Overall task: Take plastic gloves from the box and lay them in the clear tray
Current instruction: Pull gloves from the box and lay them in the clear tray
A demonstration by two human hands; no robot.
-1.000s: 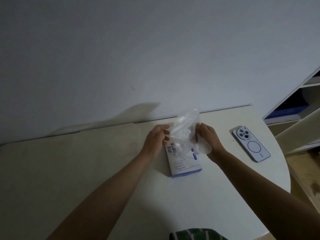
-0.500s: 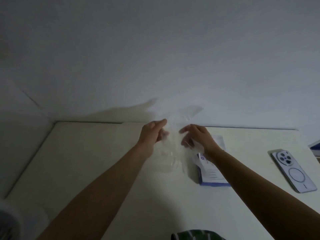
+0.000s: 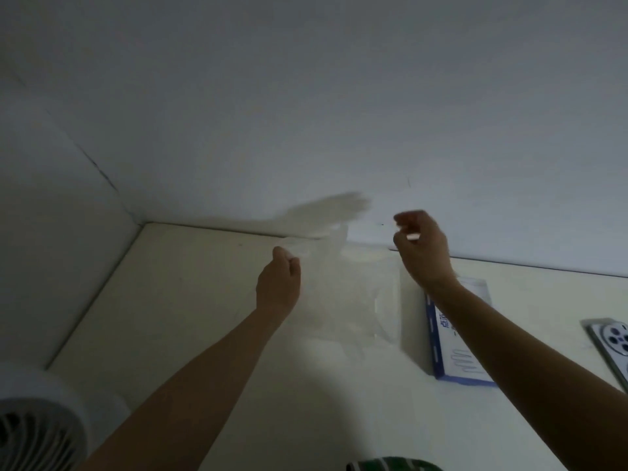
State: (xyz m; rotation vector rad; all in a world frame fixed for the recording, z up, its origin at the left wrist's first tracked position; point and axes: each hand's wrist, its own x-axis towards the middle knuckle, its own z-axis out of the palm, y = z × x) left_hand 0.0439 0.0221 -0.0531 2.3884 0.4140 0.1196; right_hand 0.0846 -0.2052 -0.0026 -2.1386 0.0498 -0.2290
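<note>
A thin see-through plastic glove hangs blurred in the air over the white table. My left hand pinches its left edge. My right hand is raised to the right of it with curled fingers and a pale speck at the fingertips; whether it still holds the glove is unclear. Under the glove lies the clear tray, faint, with pale film in it. The blue-and-white glove box lies flat just right of the tray, partly behind my right forearm.
A white fan stands at the lower left corner. A phone lies face down at the right edge. Walls close the table at the back and left. Green striped cloth shows at the bottom.
The glove has come out of the box and moved left, over the tray. My hands have drawn apart and the right one has risen. The view has swung left, showing the fan.
</note>
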